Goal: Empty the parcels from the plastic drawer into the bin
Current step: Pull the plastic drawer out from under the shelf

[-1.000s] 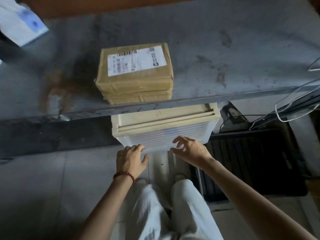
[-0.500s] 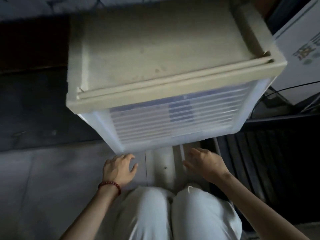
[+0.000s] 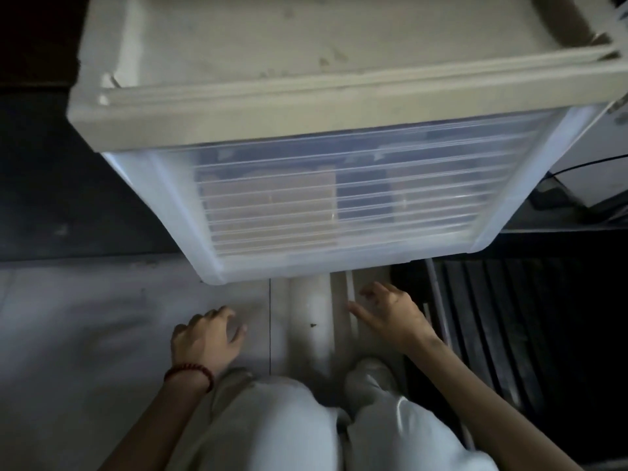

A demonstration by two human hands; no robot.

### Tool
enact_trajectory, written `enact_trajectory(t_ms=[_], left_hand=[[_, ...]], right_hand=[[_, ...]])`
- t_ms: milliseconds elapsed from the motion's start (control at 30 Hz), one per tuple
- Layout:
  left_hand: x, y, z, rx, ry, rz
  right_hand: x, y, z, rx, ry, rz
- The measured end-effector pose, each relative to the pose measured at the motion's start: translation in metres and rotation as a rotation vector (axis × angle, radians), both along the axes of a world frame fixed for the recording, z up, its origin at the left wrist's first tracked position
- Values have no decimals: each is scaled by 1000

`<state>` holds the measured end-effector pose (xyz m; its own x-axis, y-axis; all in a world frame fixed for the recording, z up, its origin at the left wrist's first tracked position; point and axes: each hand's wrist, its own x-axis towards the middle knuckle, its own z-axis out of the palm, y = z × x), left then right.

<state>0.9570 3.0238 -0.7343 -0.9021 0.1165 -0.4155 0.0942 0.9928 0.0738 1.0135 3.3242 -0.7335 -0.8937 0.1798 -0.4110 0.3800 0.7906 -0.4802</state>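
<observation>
A translucent plastic drawer is seen from above, its ribbed front set beneath the front lip of a beige frame whose flat, dusty top fills the upper part of the view. Brown parcels are made out inside the drawer through the ribbed front, one behind its left half and another behind its right half, with a dark gap between them; their outlines are blurred by the plastic and no labels can be read. The drawer stands on a pale tiled floor. Both hands are held low in front of the drawer, below its bottom edge and apart from it. The left hand is shown palm down over the floor with its fingers loosely curled, and nothing is grasped in it; a bracelet of dark red beads is worn on its wrist. The right hand is held nearer the drawer's lower edge, with its fingers relaxed and slightly spread, and nothing is grasped in it either. Between the two forearms, white trousers are seen at the bottom of the view. To the right of the right hand a dark ribbed mat lies on the floor. At the far right, beside the frame, a white box is partly shown, with a dark cable across it.
</observation>
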Motion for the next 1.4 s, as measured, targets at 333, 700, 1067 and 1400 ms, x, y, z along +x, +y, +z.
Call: enact_trajectory(t_ms=[333, 700, 1067, 1400], left_hand=[[17, -8, 50, 96, 129, 130], [19, 12, 85, 422, 302, 350], [9, 30, 64, 653, 314, 441], [24, 31, 72, 899, 504, 499]], right_hand=[[35, 6, 51, -22, 181, -268], [32, 53, 80, -84, 358, -637], [19, 80, 62, -268, 398, -618], [37, 77, 67, -329, 503, -782]])
